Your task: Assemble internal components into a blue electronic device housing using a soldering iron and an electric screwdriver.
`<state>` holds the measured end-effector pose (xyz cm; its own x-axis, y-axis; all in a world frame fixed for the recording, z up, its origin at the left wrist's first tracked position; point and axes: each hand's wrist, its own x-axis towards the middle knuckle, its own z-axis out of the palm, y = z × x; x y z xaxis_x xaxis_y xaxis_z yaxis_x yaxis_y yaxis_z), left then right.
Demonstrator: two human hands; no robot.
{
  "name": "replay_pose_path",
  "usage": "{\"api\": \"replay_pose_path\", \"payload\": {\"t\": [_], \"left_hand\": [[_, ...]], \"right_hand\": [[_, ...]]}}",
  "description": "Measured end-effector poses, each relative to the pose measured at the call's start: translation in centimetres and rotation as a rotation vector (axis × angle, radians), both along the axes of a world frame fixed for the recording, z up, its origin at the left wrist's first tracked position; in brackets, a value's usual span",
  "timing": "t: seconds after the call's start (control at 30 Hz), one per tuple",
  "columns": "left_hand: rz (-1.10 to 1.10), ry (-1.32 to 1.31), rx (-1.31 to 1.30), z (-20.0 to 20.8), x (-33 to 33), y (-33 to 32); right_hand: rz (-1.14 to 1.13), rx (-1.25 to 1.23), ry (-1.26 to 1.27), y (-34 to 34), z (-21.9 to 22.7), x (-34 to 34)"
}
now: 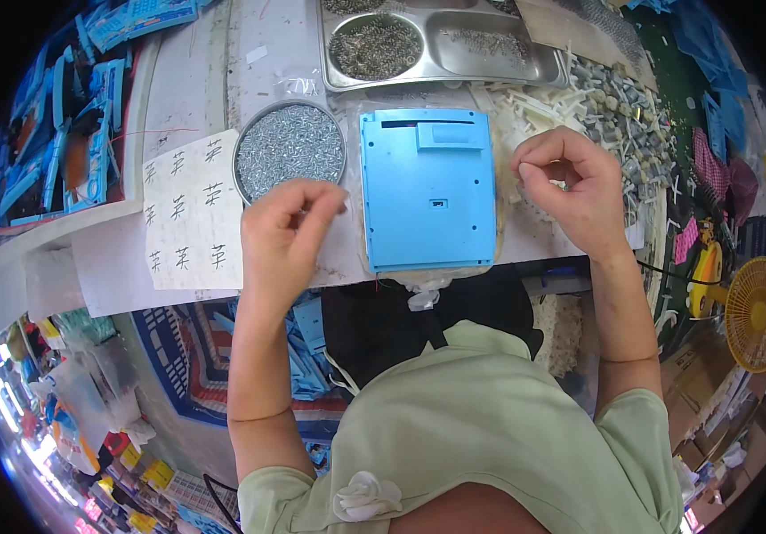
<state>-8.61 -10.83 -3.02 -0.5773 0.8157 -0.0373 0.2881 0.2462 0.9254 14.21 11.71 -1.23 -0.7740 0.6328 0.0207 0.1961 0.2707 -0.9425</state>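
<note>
A light blue plastic housing [427,218] lies flat before me, with small screw holes and a small port slot in its middle. To its left is my left hand [290,236], its fingers pinched together at the lower rim of a round metal dish [345,165] full of small silver screws [290,147]. On the other side, my right hand [574,187] is raised beside the housing with thumb and forefinger pinched, near a heap of white plastic parts [539,116]. Whatever either pinch holds is too small or hidden to make out.
A steel compartment tray [445,80] with small springs [374,46] stands at the back. Small metal-and-plastic parts [623,111] are heaped right. A handwritten sheet [192,214] lies left, beyond it a bin of blue casings [63,133]. A yellow fan [755,313] stands far right.
</note>
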Motion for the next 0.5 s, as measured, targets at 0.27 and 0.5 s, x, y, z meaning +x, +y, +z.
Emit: {"api": "replay_pose_path", "payload": {"t": [0.27, 0.5], "left_hand": [[-0.069, 0.581, -0.071, -2.1, -1.8, 3.8], [-0.121, 0.253, -0.093, -0.4, -1.7, 5.8]], "right_hand": [[0.086, -0.028, -0.155, -0.3, 0.1, -0.5], [0.030, -0.016, -0.081, -0.7, -1.0, -0.1]]}}
